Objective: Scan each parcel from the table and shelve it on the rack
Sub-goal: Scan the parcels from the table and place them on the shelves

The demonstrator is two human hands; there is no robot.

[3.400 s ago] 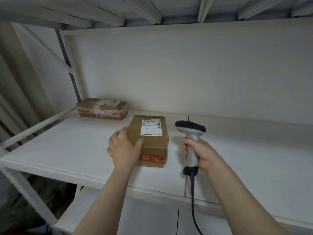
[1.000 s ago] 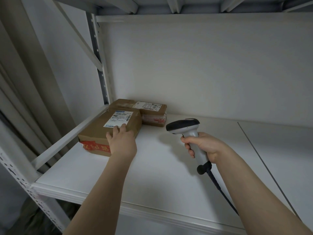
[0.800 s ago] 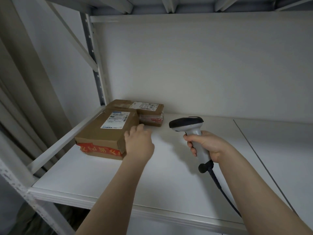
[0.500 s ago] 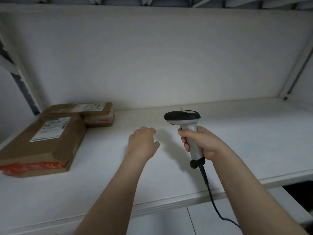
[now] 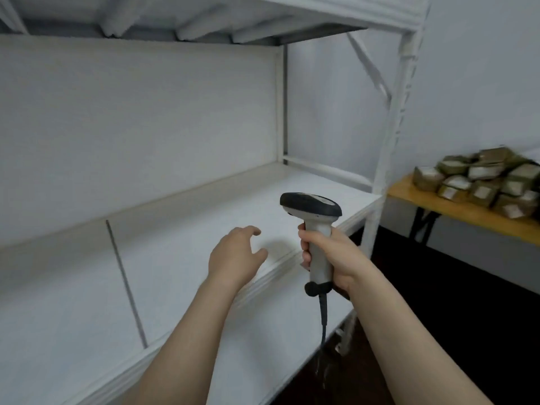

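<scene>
Brown parcels (image 5: 482, 182) sit heaped on the yellow table (image 5: 407, 190), well apart to the right of both my hands; my right hand (image 5: 339, 258), the nearer, grips the scanner (image 5: 314, 217), while my left hand (image 5: 233, 258) hovers loose-fingered and empty over the rack shelf (image 5: 181, 229).

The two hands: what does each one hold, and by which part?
The right hand grips the scanner by its white handle, fingers curled round it. The left hand holds nothing.
</scene>
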